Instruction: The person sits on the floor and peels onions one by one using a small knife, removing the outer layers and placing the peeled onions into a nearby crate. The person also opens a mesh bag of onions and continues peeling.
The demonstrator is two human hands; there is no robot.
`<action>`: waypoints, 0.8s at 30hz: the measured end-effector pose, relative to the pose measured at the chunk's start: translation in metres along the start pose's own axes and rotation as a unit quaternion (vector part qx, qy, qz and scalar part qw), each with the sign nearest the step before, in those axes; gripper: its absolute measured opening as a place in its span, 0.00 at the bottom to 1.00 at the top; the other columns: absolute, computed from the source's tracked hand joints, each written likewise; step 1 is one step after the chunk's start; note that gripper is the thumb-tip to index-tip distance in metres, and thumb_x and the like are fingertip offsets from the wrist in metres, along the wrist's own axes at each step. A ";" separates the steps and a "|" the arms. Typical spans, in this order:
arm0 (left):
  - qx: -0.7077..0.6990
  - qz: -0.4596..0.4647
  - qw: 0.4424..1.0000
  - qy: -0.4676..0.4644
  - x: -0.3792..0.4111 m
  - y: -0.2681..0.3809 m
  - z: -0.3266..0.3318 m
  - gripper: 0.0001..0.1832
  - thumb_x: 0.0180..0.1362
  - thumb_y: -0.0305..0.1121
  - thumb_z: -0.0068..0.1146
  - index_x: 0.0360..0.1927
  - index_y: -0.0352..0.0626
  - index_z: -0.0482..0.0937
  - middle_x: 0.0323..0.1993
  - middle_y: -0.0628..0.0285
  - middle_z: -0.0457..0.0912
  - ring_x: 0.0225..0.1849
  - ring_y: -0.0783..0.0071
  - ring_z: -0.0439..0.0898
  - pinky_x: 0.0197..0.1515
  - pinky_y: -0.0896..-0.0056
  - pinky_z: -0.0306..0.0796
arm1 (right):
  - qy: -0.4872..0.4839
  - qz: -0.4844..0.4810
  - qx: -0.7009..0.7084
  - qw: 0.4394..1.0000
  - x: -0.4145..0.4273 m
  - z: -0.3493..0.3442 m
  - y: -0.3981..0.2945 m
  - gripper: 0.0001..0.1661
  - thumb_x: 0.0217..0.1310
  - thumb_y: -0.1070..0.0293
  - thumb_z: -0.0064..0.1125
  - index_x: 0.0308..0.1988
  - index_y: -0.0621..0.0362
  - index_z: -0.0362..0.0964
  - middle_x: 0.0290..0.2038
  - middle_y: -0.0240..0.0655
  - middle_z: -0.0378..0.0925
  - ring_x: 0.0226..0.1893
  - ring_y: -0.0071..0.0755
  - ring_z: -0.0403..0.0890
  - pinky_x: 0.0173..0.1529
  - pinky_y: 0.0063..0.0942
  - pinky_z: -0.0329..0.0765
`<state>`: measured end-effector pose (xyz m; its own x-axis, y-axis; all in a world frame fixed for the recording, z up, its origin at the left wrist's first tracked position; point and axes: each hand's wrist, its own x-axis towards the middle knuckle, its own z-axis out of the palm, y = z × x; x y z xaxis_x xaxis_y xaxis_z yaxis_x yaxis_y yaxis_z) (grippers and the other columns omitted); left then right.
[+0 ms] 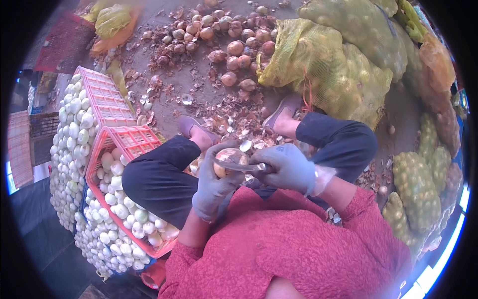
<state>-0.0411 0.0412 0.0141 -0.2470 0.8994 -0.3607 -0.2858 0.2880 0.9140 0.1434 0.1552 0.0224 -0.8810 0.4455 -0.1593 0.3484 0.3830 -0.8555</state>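
My left hand (214, 185), in a grey-coated work glove, is wrapped around an onion (228, 156) that still carries brownish skin. Across the onion's near side lies the curved metal blade of a knife (239, 167). The knife's handle is inside the fist of my right hand (285, 166), gloved the same way. Both hands are close together above my lap. Under and beyond them, onion skins and cut scraps (239, 129) litter the ground between my feet.
At left, a pink plastic crate (123, 233) holds peeled white onions, with more peeled onions (78, 123) heaped beside it. Unpeeled onions (233, 48) lie loose ahead. Yellow mesh sacks of onions (328, 71) stand ahead right; more sacks (416, 187) line the right.
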 end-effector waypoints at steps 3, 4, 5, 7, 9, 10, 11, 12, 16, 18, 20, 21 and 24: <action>0.054 -0.013 0.998 -0.016 -0.003 -0.006 0.001 0.34 0.46 0.26 0.71 0.59 0.35 0.70 0.50 0.60 0.77 0.50 0.74 0.78 0.53 0.71 0.75 | 0.013 -0.028 -0.027 0.999 0.006 0.003 0.003 0.12 0.50 0.63 0.65 0.36 0.51 0.73 0.28 0.39 0.77 0.32 0.49 0.81 0.36 0.43 0.76; 0.138 0.043 0.989 -0.034 -0.003 -0.009 -0.001 0.33 0.52 0.36 0.70 0.60 0.37 0.70 0.54 0.58 0.77 0.49 0.75 0.79 0.49 0.75 0.76 | 0.020 -0.036 -0.028 0.999 0.007 0.004 0.005 0.12 0.50 0.63 0.65 0.36 0.51 0.73 0.28 0.39 0.77 0.32 0.49 0.81 0.36 0.43 0.75; 0.089 -0.011 0.996 -0.025 -0.006 -0.008 -0.001 0.33 0.51 0.36 0.70 0.59 0.37 0.70 0.54 0.58 0.77 0.49 0.75 0.79 0.49 0.75 0.76 | 0.027 -0.043 -0.030 0.998 0.008 0.005 0.008 0.11 0.50 0.64 0.65 0.35 0.51 0.73 0.28 0.38 0.76 0.32 0.49 0.81 0.36 0.43 0.75; -0.006 -0.118 0.993 -0.007 -0.012 0.008 0.003 0.33 0.50 0.36 0.71 0.59 0.37 0.71 0.54 0.58 0.77 0.49 0.75 0.80 0.49 0.74 0.76 | 0.066 -0.067 -0.056 0.994 0.010 0.011 0.035 0.11 0.51 0.63 0.65 0.36 0.50 0.74 0.28 0.38 0.77 0.32 0.49 0.81 0.36 0.43 0.76; -0.085 -0.102 0.990 -0.036 -0.022 -0.004 -0.016 0.34 0.46 0.28 0.70 0.58 0.36 0.70 0.51 0.59 0.77 0.50 0.74 0.79 0.52 0.73 0.74 | 0.115 -0.017 -0.126 0.985 0.005 0.022 0.068 0.10 0.54 0.68 0.64 0.39 0.54 0.77 0.29 0.40 0.79 0.27 0.41 0.83 0.33 0.36 0.77; -0.098 -0.088 0.991 -0.030 -0.023 -0.003 -0.020 0.35 0.45 0.26 0.70 0.58 0.35 0.70 0.51 0.59 0.77 0.51 0.73 0.79 0.53 0.72 0.74 | 0.114 0.095 -0.061 0.987 -0.002 0.028 0.089 0.10 0.58 0.65 0.64 0.39 0.55 0.77 0.27 0.37 0.79 0.25 0.37 0.82 0.32 0.35 0.77; -0.111 -0.074 0.991 -0.025 -0.023 -0.001 -0.023 0.35 0.44 0.25 0.70 0.58 0.34 0.70 0.50 0.59 0.77 0.51 0.72 0.78 0.55 0.72 0.73 | 0.110 0.205 0.004 0.972 -0.005 0.032 0.101 0.11 0.61 0.62 0.63 0.39 0.56 0.78 0.26 0.34 0.80 0.24 0.33 0.81 0.31 0.34 0.76; -0.098 -0.061 0.993 -0.003 -0.023 0.008 -0.017 0.36 0.44 0.25 0.71 0.59 0.34 0.69 0.51 0.59 0.76 0.52 0.71 0.78 0.55 0.71 0.73 | 0.078 0.243 0.204 0.945 0.000 0.036 0.097 0.14 0.63 0.58 0.61 0.42 0.56 0.77 0.27 0.31 0.80 0.24 0.33 0.82 0.30 0.34 0.77; 0.340 0.260 0.902 -0.063 -0.011 0.016 -0.003 0.41 0.47 0.36 0.74 0.64 0.37 0.67 0.61 0.53 0.70 0.62 0.65 0.71 0.63 0.61 0.67 | 0.023 0.106 0.619 0.778 0.006 0.057 0.026 0.25 0.72 0.50 0.50 0.55 0.59 0.71 0.38 0.29 0.80 0.38 0.29 0.83 0.44 0.25 0.81; 0.502 0.324 0.802 -0.021 -0.005 0.030 0.009 0.43 0.51 0.42 0.72 0.68 0.44 0.64 0.66 0.57 0.66 0.67 0.65 0.64 0.67 0.61 0.63 | 0.138 -0.014 0.585 0.799 0.010 0.068 0.015 0.29 0.72 0.48 0.48 0.59 0.59 0.68 0.46 0.34 0.79 0.46 0.28 0.81 0.54 0.24 0.78; 0.100 0.168 0.980 0.027 -0.017 0.009 0.009 0.45 0.51 0.44 0.72 0.70 0.44 0.61 0.66 0.58 0.64 0.66 0.66 0.66 0.66 0.61 0.65 | 0.075 0.051 0.715 0.693 0.016 0.034 -0.006 0.28 0.72 0.51 0.50 0.61 0.59 0.67 0.50 0.36 0.78 0.49 0.26 0.80 0.55 0.25 0.78; -0.119 0.071 0.989 0.047 -0.021 0.006 0.012 0.47 0.52 0.45 0.71 0.71 0.45 0.59 0.67 0.59 0.64 0.66 0.66 0.67 0.65 0.62 0.66 | 0.129 0.048 0.662 0.736 0.018 0.032 0.000 0.24 0.72 0.58 0.51 0.61 0.60 0.68 0.50 0.36 0.79 0.48 0.27 0.80 0.53 0.26 0.79; -0.248 -0.043 0.967 -0.047 -0.019 0.004 0.018 0.42 0.62 0.55 0.60 0.69 0.38 0.59 0.57 0.61 0.73 0.52 0.71 0.77 0.54 0.70 0.75 | 0.201 0.012 0.397 0.895 0.020 0.029 0.002 0.22 0.67 0.64 0.58 0.57 0.61 0.72 0.47 0.34 0.79 0.44 0.25 0.81 0.49 0.25 0.78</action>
<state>-0.0209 0.0311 0.0285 -0.1246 0.9117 -0.3915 -0.7159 0.1906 0.6717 0.1173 0.1417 0.0035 -0.6344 0.7622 -0.1289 -0.1128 -0.2562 -0.9600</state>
